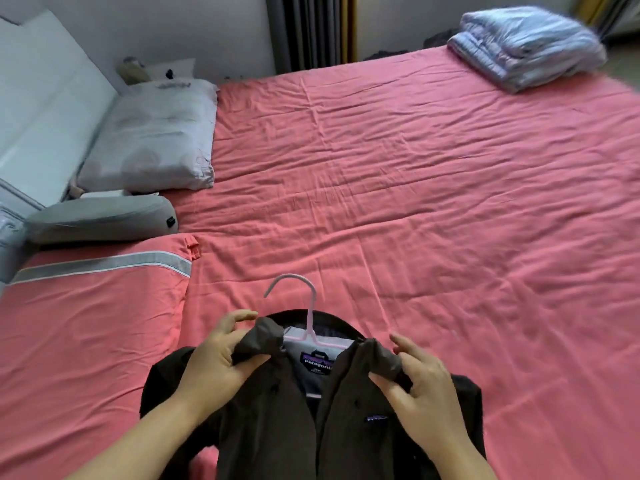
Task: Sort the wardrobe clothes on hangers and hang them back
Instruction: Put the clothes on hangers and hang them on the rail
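Pink bedsheet [381, 168] bears dark brown shirt [277, 427] on pink hanger [310, 317], each hand [214, 358] [426, 386] pinching a collar tip.

Dk brown shirt [277, 420] w/ purple label; pale pink hanger [310, 317]; coral-pink bed sheet [398, 188]; white pillow [152, 140]; grey-blue striped folded clothes [526, 46].

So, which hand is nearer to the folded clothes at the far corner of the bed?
Right. The right hand grips the shirt collar on the side toward the folded clothes; the left hand grips the collar's other side, farther away.
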A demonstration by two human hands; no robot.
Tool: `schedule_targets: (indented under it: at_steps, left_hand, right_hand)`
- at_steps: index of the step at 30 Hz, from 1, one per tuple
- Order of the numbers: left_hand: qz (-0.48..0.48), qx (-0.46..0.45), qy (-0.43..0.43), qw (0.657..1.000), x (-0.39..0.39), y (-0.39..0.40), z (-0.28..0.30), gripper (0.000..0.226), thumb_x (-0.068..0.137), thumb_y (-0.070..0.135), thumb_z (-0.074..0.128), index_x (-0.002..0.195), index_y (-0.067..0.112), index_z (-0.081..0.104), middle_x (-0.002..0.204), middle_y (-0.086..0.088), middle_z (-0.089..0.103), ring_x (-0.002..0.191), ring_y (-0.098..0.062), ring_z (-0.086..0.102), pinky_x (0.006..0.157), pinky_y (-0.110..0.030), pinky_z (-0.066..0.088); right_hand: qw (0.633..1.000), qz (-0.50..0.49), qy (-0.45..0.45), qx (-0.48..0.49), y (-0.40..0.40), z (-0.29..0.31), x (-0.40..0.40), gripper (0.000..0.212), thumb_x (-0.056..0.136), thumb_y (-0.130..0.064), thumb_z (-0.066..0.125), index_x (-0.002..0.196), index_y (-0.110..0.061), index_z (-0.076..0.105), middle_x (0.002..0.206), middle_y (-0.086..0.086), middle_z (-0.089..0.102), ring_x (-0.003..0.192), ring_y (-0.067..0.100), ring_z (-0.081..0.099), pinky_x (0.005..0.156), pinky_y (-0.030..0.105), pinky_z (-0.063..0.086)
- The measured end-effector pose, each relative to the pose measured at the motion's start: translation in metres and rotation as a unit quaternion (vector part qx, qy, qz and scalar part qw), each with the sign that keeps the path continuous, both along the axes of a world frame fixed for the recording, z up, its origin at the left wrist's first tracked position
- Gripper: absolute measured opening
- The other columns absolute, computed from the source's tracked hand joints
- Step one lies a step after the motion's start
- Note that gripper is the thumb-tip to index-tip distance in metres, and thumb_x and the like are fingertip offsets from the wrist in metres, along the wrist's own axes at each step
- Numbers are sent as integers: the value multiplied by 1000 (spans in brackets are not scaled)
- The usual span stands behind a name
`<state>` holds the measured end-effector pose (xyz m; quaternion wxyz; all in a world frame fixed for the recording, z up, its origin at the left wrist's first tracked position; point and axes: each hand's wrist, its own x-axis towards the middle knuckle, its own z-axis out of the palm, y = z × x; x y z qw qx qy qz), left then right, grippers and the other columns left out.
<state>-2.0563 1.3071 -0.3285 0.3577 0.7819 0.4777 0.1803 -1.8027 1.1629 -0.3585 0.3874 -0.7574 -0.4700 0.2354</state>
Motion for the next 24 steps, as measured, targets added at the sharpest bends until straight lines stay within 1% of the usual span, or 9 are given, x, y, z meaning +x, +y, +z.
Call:
schedule_targets:
  at_steps: [3, 5, 7, 10, 13, 15, 17, 20, 24]
  left_hand:
    - [-39, -16, -46, 998, -8, -25, 44, 38, 70, 38, 70, 108, 39, 64, 108, 20, 67, 102, 2, 62, 89, -16, 46]
    - [-46, -19, -59, 997, -10, -36, 65, 25, 70, 36, 72, 93, 38, 62, 84, 18, 69, 81, 3, 64, 76, -16, 48]
    - [-52, 0, -69, 996, -12, -46, 88, 35, 74, 14, 78, 84, 37, 53, 73, 16, 64, 67, 2, 58, 67, -17, 45]
    - [-112, 21, -92, 989, -12, -60, 123, 60, 73, 1, 77, 103, 47, 54, 92, 18, 67, 84, 0, 63, 80, -15, 47]
    - [-223, 53, -125, 965, -11, -82, 164, 64, 72, 7, 80, 109, 53, 56, 107, 30, 63, 99, 9, 58, 86, -4, 39]
    - [-281, 68, -146, 946, -11, -96, 187, 58, 69, 22, 80, 109, 56, 56, 109, 33, 61, 102, 13, 56, 88, -2, 37]
    - [-346, 81, -169, 919, -16, -117, 216, 54, 65, 31, 75, 107, 60, 57, 107, 34, 62, 101, 13, 57, 88, -2, 37]
    - [-418, 98, -209, 879, -23, -149, 252, 48, 63, 45, 72, 104, 64, 56, 105, 36, 62, 99, 15, 57, 87, -2, 38]
    - [-499, 119, -251, 821, -28, -197, 289, 50, 61, 56, 66, 108, 67, 52, 112, 35, 58, 102, 16, 55, 90, -6, 39]
  right_hand:
    - [999, -29, 8, -14, -39, 49, -16, 30, 66, -54, 67, 71, -30, 48, 58, -11, 57, 55, 6, 50, 55, 28, 41]
    - [998, -57, 17, -19, -62, 75, -27, 35, 69, -41, 77, 73, -32, 43, 60, -7, 59, 52, 9, 50, 55, 33, 42]
    - [996, -80, 29, -16, -87, 105, -40, 36, 71, -32, 78, 89, -42, 49, 68, -13, 66, 62, 6, 59, 65, 36, 48]
    - [996, -90, 14, 8, -127, 155, -62, 53, 76, -25, 76, 110, -57, 52, 89, -23, 69, 84, -2, 65, 78, 32, 53]
    - [987, -151, -31, 54, -176, 207, -95, 37, 78, -28, 75, 104, -50, 63, 94, -28, 68, 90, -5, 64, 78, 35, 55]
    - [975, -197, -59, 81, -203, 232, -120, 31, 74, -45, 71, 103, -48, 64, 90, -27, 68, 86, -4, 64, 74, 35, 55]
    - [955, -258, -104, 100, -237, 257, -154, 36, 70, -59, 63, 103, -45, 63, 87, -26, 68, 82, -3, 65, 71, 33, 54]
    - [919, -325, -203, 95, -283, 287, -204, 38, 73, -63, 56, 94, -33, 68, 75, -19, 67, 69, 0, 63, 63, 32, 52]
    - [831, -424, -353, 65, -338, 321, -273, 37, 80, -61, 51, 81, -27, 66, 51, -7, 56, 45, 10, 53, 46, 30, 47]
